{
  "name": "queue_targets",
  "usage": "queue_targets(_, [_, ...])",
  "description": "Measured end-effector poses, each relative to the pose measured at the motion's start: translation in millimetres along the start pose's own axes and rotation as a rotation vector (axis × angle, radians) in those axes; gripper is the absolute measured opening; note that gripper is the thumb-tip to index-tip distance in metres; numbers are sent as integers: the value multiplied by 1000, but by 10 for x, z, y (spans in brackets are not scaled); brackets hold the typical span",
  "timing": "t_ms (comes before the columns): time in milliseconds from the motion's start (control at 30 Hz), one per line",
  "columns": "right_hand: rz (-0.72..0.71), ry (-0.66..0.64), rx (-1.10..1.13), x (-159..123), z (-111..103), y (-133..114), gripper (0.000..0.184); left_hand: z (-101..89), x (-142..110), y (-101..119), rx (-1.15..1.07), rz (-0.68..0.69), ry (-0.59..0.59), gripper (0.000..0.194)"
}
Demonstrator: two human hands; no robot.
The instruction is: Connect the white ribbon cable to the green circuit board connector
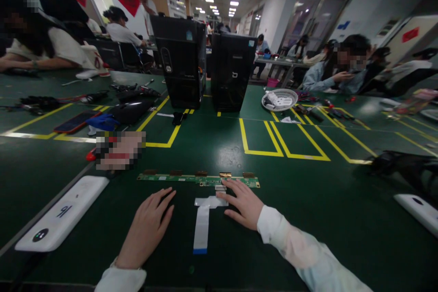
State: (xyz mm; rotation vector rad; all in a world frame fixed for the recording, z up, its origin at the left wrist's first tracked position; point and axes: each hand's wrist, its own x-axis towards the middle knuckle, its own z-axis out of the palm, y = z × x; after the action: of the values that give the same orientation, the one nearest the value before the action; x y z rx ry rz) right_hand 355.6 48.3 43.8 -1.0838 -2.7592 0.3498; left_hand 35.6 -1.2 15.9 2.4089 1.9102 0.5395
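A long, narrow green circuit board (pixel 185 179) lies across the mat in front of me. Below its right half is a white flat ribbon cable (pixel 201 228), bent at the top and blue at its lower end. My right hand (pixel 243 203) rests over the cable's upper right end and the board's lower edge, fingers spread; its fingertips touch near the connector. On the other side, my left hand (pixel 150 219) lies on the table left of the cable, fingers stretched out, holding nothing and apart from the board.
Two black computer towers (pixel 229 73) stand at the back of the green table (pixel 273 246). A white power bank-like device (pixel 63 214) lies at left, another (pixel 419 212) at right. Beyond are a white basket (pixel 279 106), yellow tape outlines, cables and tools. Several people sit around.
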Motion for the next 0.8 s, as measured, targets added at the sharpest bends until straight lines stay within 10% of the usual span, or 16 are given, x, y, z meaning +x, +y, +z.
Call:
queue_targets(267, [30, 65, -51, -440, 48, 185, 47, -15, 1, 24, -23, 3, 7, 45])
queue_targets(800, [713, 324, -273, -2797, 292, 264, 48, -17, 8, 2, -6, 6, -5, 47])
